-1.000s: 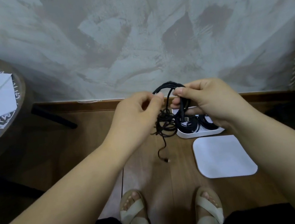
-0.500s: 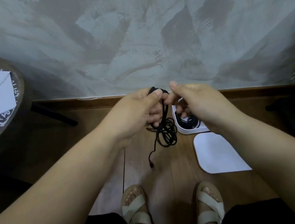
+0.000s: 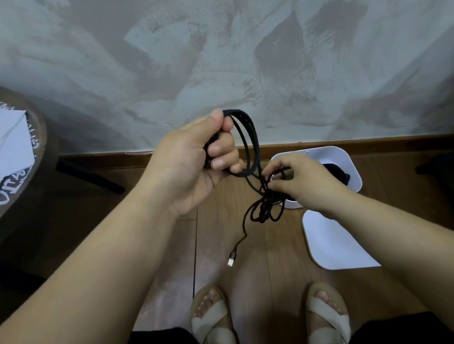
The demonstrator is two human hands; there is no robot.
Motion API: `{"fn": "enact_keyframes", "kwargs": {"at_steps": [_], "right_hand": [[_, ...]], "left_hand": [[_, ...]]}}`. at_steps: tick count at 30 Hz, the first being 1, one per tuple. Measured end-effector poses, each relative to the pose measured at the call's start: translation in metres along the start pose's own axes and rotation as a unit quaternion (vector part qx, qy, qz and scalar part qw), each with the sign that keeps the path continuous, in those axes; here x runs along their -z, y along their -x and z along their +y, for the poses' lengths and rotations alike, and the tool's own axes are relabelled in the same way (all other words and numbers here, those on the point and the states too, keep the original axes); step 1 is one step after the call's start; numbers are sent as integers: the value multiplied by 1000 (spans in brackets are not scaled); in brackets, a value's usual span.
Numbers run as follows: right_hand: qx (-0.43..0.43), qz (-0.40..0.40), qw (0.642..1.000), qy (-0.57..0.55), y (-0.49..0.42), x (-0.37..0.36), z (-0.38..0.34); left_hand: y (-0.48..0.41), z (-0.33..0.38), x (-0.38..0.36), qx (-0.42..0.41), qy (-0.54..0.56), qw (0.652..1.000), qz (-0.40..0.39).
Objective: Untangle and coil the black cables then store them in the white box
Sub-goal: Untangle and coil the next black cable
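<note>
**Working the snarl out of the cable**

The left grip (image 3: 190,165), mid-frame, is closed round several loops of the black cable (image 3: 255,142), which arch above it against the wall. The right grip (image 3: 304,182), just right of centre, pinches the strand where it runs into a snarl (image 3: 265,210) hanging below both grips. The plug (image 3: 232,260) dangles under that, above the floor. To do this well, I judge the right fingers should loosen the snarl and feed the plug end back through rather than pull it tight, while the left holds its loops even. The white box (image 3: 345,157), partly behind the right grip, holds something black, likely coiled cable. Its lid (image 3: 334,244) lies flat on the floor at lower right.
</note>
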State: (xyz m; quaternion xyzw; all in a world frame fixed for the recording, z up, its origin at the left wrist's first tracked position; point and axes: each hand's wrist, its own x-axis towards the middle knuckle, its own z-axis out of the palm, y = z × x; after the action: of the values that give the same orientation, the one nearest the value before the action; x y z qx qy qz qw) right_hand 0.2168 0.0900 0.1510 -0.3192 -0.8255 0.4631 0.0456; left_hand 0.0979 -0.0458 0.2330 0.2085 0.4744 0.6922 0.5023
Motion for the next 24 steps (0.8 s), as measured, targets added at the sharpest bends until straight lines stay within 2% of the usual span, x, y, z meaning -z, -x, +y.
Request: {"fn": "enact_keyframes", "kwargs": {"at_steps": [5,10,17,21,24], "right_hand": [[-61,-75,995,-15,2,-2,1],[-127,-126,972,-155,6,-4,-8],[-176,-168,876,-416,11,2,-23],[-185,-187,824,-502,12,8,-30],[-180,-210,782,-559,15,12,-35]], "left_hand": [[4,5,3,5,6,999,-37],[3,4,6,-7,-15,1000,-15],[2,3,15,-39,-60,996,61],[-1,-4,13,-46,-123,985,115],[-3,-11,11,-30,-183,975,120]]}}
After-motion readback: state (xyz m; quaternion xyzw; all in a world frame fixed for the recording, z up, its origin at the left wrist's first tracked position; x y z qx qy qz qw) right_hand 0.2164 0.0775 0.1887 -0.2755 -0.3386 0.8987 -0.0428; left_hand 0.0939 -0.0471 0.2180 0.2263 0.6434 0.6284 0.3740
